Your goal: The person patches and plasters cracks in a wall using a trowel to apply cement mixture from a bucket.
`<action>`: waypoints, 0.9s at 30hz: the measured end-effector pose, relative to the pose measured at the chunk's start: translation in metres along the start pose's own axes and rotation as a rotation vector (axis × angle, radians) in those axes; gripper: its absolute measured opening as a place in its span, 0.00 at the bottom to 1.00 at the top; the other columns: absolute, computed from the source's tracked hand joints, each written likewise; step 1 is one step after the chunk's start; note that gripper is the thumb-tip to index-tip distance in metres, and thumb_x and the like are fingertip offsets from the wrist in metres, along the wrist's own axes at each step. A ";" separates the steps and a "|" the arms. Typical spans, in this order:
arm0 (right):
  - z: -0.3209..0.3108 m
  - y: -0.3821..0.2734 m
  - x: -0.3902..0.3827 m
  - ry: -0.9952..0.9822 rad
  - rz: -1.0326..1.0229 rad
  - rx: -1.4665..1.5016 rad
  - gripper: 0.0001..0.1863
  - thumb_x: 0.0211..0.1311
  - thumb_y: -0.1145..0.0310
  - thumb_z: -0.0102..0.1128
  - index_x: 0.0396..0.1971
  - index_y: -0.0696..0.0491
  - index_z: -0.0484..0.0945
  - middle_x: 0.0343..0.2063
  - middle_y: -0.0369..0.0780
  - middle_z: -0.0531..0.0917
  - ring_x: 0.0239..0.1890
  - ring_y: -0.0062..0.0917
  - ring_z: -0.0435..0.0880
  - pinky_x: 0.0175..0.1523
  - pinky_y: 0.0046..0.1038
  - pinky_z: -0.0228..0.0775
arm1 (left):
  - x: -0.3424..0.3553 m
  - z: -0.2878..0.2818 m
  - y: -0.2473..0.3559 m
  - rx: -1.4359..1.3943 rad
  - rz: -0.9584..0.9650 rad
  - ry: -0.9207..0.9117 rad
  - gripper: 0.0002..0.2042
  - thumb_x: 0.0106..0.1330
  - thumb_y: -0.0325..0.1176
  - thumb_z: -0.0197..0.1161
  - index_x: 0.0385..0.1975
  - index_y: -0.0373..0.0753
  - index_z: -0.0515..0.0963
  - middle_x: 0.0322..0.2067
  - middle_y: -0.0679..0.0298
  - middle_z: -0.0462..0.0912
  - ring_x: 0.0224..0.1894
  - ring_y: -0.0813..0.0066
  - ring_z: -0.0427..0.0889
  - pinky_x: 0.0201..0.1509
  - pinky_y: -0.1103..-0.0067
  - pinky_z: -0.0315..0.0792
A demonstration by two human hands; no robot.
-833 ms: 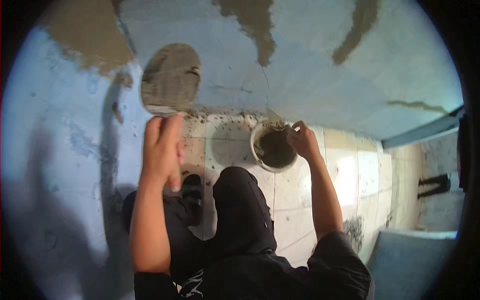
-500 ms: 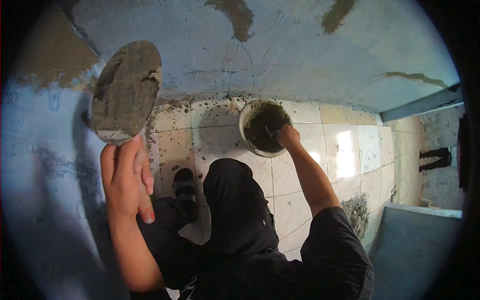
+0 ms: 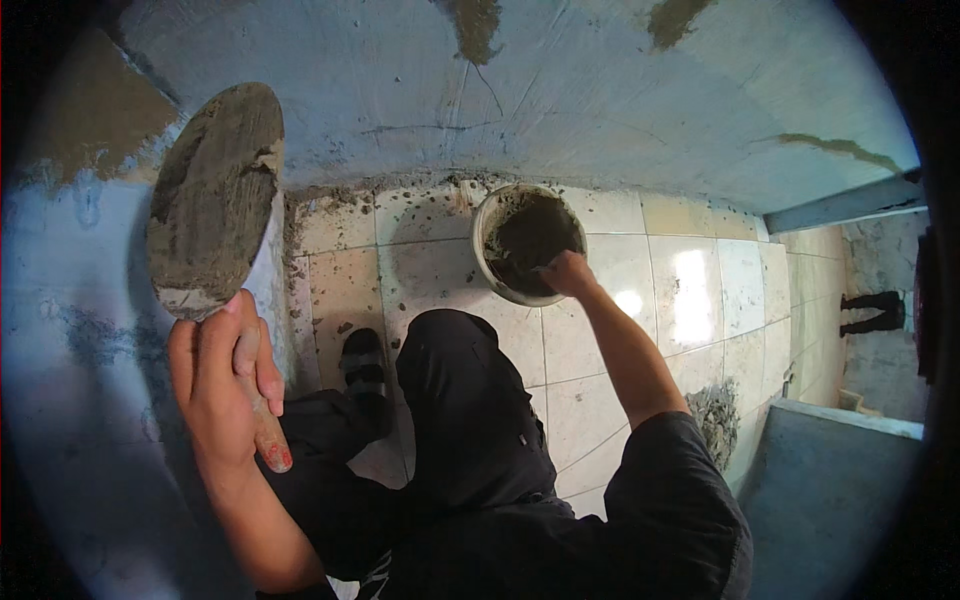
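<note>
The left hand [image 3: 222, 385] is wrapped round the handle [image 3: 270, 440] of the float [image 3: 215, 195], whose oval, mortar-caked plate runs lengthwise away from the body, its far end leaning slightly right. The bucket [image 3: 480, 250] lies to the float's right, well apart from it, on the floor [image 3: 585, 400] close to the edge along the wall [image 3: 600, 90]. The right hand [image 3: 568, 273] is much the nearer to it, at the near right of its rim, fingers curled in on what looks like a tool [image 3: 541, 268]; only a pale sliver shows against the dark mortar [image 3: 530, 235], so its shape and depth are hard to make out. Farther off, the wall's patches [image 3: 472, 25] are cut off at the top.
</note>
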State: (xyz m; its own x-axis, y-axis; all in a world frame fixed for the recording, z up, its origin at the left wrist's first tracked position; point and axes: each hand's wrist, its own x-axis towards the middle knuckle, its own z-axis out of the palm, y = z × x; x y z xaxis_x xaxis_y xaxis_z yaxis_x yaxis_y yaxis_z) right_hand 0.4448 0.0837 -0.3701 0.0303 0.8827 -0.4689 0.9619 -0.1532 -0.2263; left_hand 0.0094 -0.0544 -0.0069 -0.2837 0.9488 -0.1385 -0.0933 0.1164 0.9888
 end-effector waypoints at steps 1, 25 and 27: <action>0.002 -0.015 -0.008 -0.014 -0.026 -0.045 0.18 0.56 0.59 0.63 0.31 0.63 0.85 0.35 0.57 0.85 0.43 0.51 0.86 0.50 0.43 0.80 | 0.000 0.001 0.000 0.004 -0.002 -0.001 0.16 0.75 0.34 0.50 0.21 0.38 0.67 0.16 0.68 0.60 0.11 0.79 0.60 0.11 0.80 0.58; 0.014 -0.014 -0.002 -0.254 0.055 0.770 0.16 0.64 0.55 0.67 0.25 0.52 0.85 0.13 0.35 0.76 0.13 0.19 0.71 0.18 0.26 0.57 | -0.004 -0.003 -0.006 -0.019 -0.092 0.000 0.14 0.73 0.32 0.54 0.23 0.37 0.66 0.18 0.67 0.63 0.13 0.76 0.66 0.14 0.78 0.62; 0.011 0.000 -0.004 -0.335 0.107 0.995 0.16 0.69 0.53 0.62 0.32 0.52 0.86 0.15 0.35 0.77 0.14 0.18 0.69 0.18 0.24 0.56 | -0.001 -0.003 -0.004 -0.020 -0.108 -0.045 0.15 0.73 0.33 0.55 0.22 0.39 0.65 0.18 0.67 0.63 0.13 0.76 0.66 0.14 0.78 0.62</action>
State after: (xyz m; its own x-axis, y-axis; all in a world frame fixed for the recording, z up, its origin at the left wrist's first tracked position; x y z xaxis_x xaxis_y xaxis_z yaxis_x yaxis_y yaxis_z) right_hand 0.4416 0.0749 -0.3775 -0.1207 0.6985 -0.7053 0.2977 -0.6523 -0.6970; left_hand 0.0069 -0.0571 -0.0113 -0.2275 0.9435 -0.2409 -0.1404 0.2130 0.9669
